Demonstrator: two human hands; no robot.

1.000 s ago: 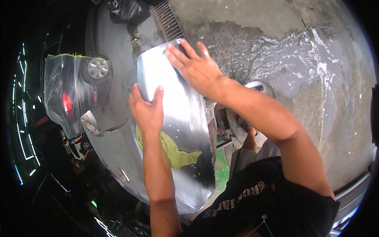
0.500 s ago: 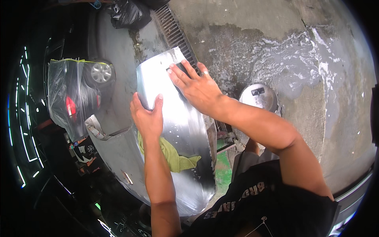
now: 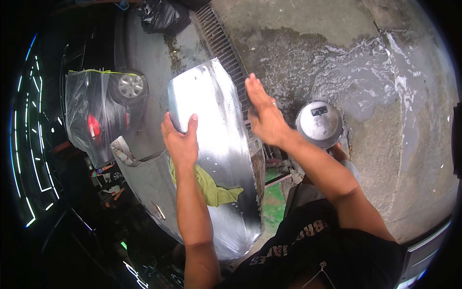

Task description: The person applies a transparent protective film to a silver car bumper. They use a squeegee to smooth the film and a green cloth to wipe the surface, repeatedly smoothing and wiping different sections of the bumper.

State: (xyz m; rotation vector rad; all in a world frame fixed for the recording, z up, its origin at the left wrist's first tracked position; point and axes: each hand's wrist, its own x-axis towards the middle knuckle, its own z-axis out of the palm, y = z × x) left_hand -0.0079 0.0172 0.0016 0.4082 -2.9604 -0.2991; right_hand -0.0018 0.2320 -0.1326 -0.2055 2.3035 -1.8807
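Note:
A wet silver car body panel (image 3: 209, 103) lies lengthwise in front of me, with small white drops on it. My left hand (image 3: 180, 147) rests at its left edge, thumb and fingers spread apart. Below that wrist a yellow-green cloth (image 3: 211, 187) is draped over the panel, partly under my forearm. My right hand (image 3: 267, 118) is off the panel, past its right edge, turned sideways with its fingers together; what they hold, if anything, is hidden. Right of that hand stands a round pail (image 3: 321, 126) of cloudy liquid, a small dark rectangular block (image 3: 319, 111) in it.
Behind the panel's right side runs a metal drain grate (image 3: 219, 38). Wet, sudsy concrete (image 3: 351, 72) spreads at the far right. A plastic-wrapped car (image 3: 103, 108) stands left, a black bag (image 3: 166, 17) lies at the back, and a grey bumper (image 3: 144, 180) sits beside the panel.
My right hand has lifted off the panel and moved right toward the pail. The black pad under its fingers no longer shows. My left hand has stayed at the panel's edge.

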